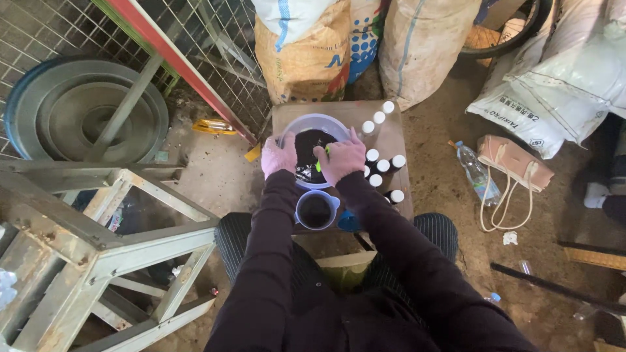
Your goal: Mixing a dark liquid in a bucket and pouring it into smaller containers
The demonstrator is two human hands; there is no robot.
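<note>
Fingers of left hand gripping bowl rim.

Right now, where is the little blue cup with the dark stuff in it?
In the head view, the blue cup sits on the small wooden table, at its near edge, just below the big clear bowl and between the person's forearms.

At your twelve o'clock stand a tan sack with blue-and-white print and a beige sack; white printed bags lie at two o'clock.
</note>
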